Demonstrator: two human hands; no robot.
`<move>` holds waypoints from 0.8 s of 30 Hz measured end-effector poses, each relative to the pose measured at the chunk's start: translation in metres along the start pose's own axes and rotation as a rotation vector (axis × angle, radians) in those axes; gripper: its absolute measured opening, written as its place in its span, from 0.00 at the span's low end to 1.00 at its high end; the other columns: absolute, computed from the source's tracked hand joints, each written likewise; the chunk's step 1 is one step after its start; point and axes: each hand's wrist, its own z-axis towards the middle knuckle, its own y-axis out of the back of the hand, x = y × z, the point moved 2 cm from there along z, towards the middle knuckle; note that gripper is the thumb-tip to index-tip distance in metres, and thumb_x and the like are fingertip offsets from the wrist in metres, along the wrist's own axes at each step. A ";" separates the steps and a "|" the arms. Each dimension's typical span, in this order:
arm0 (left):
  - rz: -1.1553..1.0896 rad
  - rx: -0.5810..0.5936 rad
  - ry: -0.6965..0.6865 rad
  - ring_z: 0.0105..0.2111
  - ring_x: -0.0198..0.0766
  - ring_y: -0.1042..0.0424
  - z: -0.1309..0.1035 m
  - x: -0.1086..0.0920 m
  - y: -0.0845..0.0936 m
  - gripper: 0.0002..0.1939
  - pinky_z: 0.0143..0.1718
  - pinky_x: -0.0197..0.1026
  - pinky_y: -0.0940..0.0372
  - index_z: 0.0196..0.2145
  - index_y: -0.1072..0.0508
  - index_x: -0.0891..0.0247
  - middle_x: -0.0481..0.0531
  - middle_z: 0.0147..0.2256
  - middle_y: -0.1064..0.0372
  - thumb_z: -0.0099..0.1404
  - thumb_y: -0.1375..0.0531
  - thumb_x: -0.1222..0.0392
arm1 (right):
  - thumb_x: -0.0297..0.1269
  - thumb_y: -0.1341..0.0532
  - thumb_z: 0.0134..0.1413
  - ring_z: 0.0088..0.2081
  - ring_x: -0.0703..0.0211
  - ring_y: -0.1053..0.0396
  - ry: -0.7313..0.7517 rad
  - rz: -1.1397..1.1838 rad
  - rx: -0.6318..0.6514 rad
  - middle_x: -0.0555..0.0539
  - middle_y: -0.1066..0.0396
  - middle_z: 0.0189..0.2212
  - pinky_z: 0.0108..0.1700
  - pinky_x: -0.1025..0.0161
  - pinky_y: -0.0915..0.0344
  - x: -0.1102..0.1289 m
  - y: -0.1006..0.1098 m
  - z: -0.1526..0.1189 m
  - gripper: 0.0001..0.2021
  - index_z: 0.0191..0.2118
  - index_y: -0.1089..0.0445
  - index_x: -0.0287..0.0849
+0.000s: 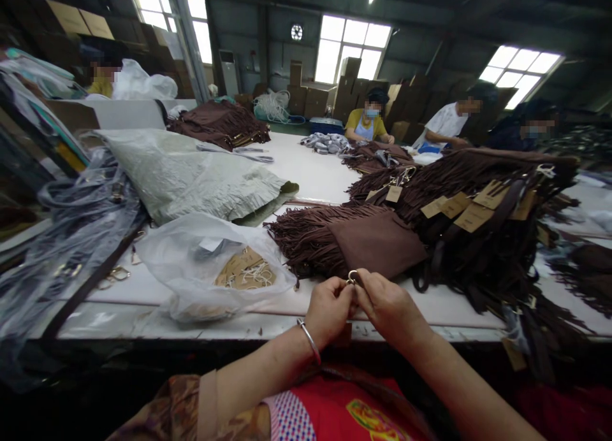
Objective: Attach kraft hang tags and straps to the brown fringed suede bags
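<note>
The left hand point(329, 306) and the right hand point(388, 302) meet just in front of the brown fringed bag point(375, 238), and the fingers of both pinch a small curved metal piece point(352, 276). What else is between them, I cannot tell. To work well, I think one hand should hold the metal steady while the other makes only small turns. Left of the fringed bag, on the worktop point(313, 176), lies a plastic bag point(165, 259) with paper tags point(243, 267).
</note>
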 end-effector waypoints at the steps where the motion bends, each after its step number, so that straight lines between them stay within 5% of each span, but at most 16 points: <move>1: 0.021 -0.027 -0.040 0.27 0.34 0.33 -0.001 0.000 -0.001 0.11 0.29 0.36 0.39 0.28 0.27 0.65 0.48 0.25 0.29 0.65 0.44 0.59 | 0.34 0.53 0.68 0.36 0.53 0.29 0.013 -0.049 0.054 0.41 0.29 0.35 0.36 0.60 0.33 -0.001 0.000 0.005 0.13 0.50 0.37 0.35; 11: 0.653 -0.052 -0.587 0.30 0.40 0.29 0.000 0.009 0.008 0.14 0.33 0.40 0.37 0.31 0.27 0.65 0.56 0.29 0.28 0.70 0.49 0.62 | 0.23 0.48 0.58 0.27 0.55 0.31 0.097 -0.210 0.250 0.43 0.30 0.33 0.24 0.61 0.46 -0.004 0.009 0.021 0.15 0.50 0.35 0.36; 18: 0.663 -0.031 -0.571 0.30 0.40 0.29 0.004 0.005 0.010 0.12 0.34 0.40 0.35 0.30 0.29 0.64 0.55 0.29 0.28 0.69 0.48 0.63 | 0.25 0.46 0.58 0.25 0.59 0.32 0.137 -0.087 0.289 0.46 0.30 0.31 0.25 0.63 0.45 -0.016 0.015 0.020 0.13 0.48 0.35 0.39; 24: 0.750 0.007 -0.631 0.30 0.39 0.29 0.006 0.005 0.008 0.13 0.34 0.40 0.35 0.30 0.28 0.65 0.56 0.29 0.28 0.70 0.49 0.64 | 0.28 0.50 0.62 0.40 0.55 0.25 0.057 0.165 0.213 0.41 0.24 0.39 0.42 0.62 0.31 -0.016 0.010 0.016 0.16 0.53 0.36 0.35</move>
